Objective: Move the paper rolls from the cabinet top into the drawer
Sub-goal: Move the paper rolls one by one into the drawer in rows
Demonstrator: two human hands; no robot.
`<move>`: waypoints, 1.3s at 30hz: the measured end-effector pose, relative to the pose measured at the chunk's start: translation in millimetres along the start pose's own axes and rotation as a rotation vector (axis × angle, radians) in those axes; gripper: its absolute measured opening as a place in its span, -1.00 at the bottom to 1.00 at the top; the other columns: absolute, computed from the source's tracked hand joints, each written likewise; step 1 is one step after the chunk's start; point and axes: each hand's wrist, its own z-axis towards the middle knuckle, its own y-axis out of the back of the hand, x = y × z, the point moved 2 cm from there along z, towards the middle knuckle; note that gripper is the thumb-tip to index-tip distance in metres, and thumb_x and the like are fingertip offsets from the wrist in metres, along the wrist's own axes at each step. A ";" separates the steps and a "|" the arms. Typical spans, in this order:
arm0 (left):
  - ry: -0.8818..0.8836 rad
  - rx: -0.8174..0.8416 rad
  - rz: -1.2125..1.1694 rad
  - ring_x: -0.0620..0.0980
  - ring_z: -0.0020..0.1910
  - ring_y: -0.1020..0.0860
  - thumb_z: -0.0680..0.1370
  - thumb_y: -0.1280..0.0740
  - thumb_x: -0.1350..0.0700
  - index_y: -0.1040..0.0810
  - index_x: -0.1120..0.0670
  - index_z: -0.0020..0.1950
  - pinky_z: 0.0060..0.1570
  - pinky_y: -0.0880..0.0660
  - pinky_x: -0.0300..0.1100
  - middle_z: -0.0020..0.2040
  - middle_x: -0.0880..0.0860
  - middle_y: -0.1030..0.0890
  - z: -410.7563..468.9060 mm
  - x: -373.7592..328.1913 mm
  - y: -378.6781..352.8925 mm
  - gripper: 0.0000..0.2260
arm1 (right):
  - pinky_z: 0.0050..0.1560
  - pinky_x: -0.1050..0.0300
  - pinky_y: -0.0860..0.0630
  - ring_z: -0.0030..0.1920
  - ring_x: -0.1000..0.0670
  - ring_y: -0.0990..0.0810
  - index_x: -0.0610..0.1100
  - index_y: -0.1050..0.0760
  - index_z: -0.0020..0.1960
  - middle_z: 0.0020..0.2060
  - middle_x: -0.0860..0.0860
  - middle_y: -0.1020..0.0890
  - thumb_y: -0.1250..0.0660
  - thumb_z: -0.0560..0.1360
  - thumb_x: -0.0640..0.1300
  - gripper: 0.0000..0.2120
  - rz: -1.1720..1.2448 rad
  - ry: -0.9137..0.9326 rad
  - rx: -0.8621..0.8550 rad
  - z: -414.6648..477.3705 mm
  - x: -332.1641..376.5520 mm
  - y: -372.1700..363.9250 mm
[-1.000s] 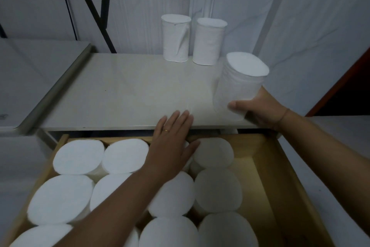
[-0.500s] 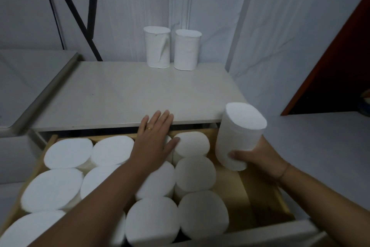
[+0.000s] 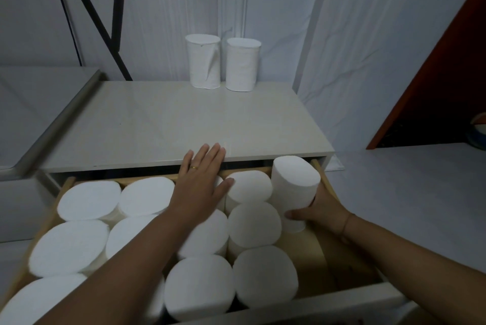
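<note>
The roll (image 3: pixel 294 187) you are moving stands almost upright at the right of centre in the frame. Its lower end is down in the gap along the right side of the drawer (image 3: pixel 315 259), and its side is against a back-row roll (image 3: pixel 249 185). You cannot tell whether its bottom rests on the drawer floor. Your right grip (image 3: pixel 319 212) is closed round its lower half, thumb across the near side and fingers curled behind. A thin band (image 3: pixel 345 224) circles that wrist. Your left grip (image 3: pixel 201 182) holds nothing. It lies flat with straight fingers on a roll in the drawer's back row, fingertips reaching over the front edge of the cabinet top (image 3: pixel 171 124) and thumb touching the back-row roll. A ring (image 3: pixel 194 167) shows on one finger. The other rolls (image 3: pixel 253 224) fill the drawer from its left side to just beside the one you hold. They stand on end, packed close, across the lower half of the frame. Two more rolls (image 3: pixel 203 64) stand upright side by side at the back of the cabinet top, upper centre, against a wall hung with white cloth. Black rods (image 3: pixel 115 8) cross the upper left. A grey surface (image 3: pixel 31 103) adjoins the cabinet at the left edge. A red-brown panel (image 3: pixel 447 61) slants down the right side, with a coloured round thing (image 3: pixel 480 132) at the far right edge, too cut off to identify.
</note>
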 end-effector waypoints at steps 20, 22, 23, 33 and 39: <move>-0.018 -0.022 -0.013 -0.05 0.54 0.06 0.55 0.11 -0.27 -0.04 0.00 0.54 0.49 0.21 -0.04 0.56 -0.02 -0.07 -0.3 3.4 -3.4 -0.38 | 0.02 0.30 -0.46 0.20 0.02 -0.41 -0.04 -0.19 0.42 0.21 0.04 -0.40 -0.45 0.40 -0.05 -0.31 -0.138 0.004 0.125 -5.5 18.2 3.0; -0.017 -0.020 -0.008 -0.05 0.54 0.07 0.55 0.11 -0.27 -0.03 0.01 0.54 0.49 0.22 -0.04 0.56 -0.02 -0.06 -0.1 3.2 -3.2 -0.38 | 0.12 0.23 -0.44 0.21 0.04 -0.39 -0.05 -0.16 0.45 0.25 0.04 -0.38 -0.43 0.42 -0.05 -0.30 -0.174 0.020 0.148 -4.4 21.9 3.2; -0.015 -0.018 -0.006 -0.05 0.54 0.08 0.55 0.11 -0.27 -0.03 0.01 0.54 0.49 0.22 -0.04 0.56 -0.02 -0.06 -0.1 3.2 -2.9 -0.38 | 0.19 0.16 -0.44 0.24 0.03 -0.37 -0.05 -0.15 0.46 0.29 0.03 -0.37 -0.41 0.44 -0.05 -0.31 -0.197 0.041 0.172 -3.5 24.2 3.7; -0.284 0.067 -0.092 -0.11 0.52 0.12 0.58 -0.10 -0.19 -0.13 0.03 0.52 0.46 0.25 -0.17 0.55 -0.03 -0.09 -10.7 -24.1 -11.4 -0.43 | 0.38 0.06 -0.31 0.33 0.10 -0.29 0.07 -0.19 0.41 0.36 0.11 -0.32 -0.55 0.24 0.08 -0.15 -0.541 0.265 0.466 5.9 38.8 17.4; -0.315 0.241 -0.126 -0.12 0.53 0.07 0.58 -0.04 -0.24 -0.06 -0.04 0.53 0.49 0.16 -0.16 0.56 -0.08 -0.04 -13.6 -25.7 -26.2 -0.43 | 0.27 -0.08 -0.43 0.29 0.00 -0.34 0.12 -0.23 0.36 0.31 0.08 -0.35 -0.45 0.18 0.31 -0.17 -0.651 0.221 0.262 7.9 31.9 9.4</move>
